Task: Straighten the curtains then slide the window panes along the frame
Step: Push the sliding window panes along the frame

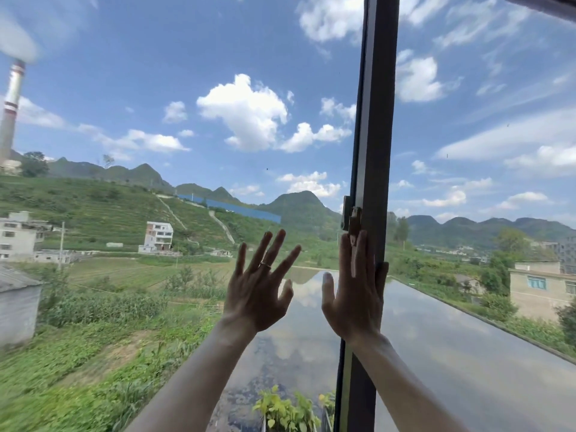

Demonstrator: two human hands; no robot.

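Note:
A dark vertical window stile [375,120] runs from top to bottom right of centre, with a small metal latch [352,218] on its left side. Glass panes lie on both sides of it; the left window pane [187,88] fills most of the view. My left hand [260,285] is raised flat with fingers spread against the left pane; a ring sits on one finger. My right hand [355,291] lies flat with straight fingers on the stile just below the latch. No curtain is plainly in view, apart from a dark strip [542,4] at the top right corner.
Through the glass I see green fields, houses, hills, a chimney [11,110] at far left and a wet flat roof [436,353] below. Leafy plants [286,410] stand at the bottom centre near the sill.

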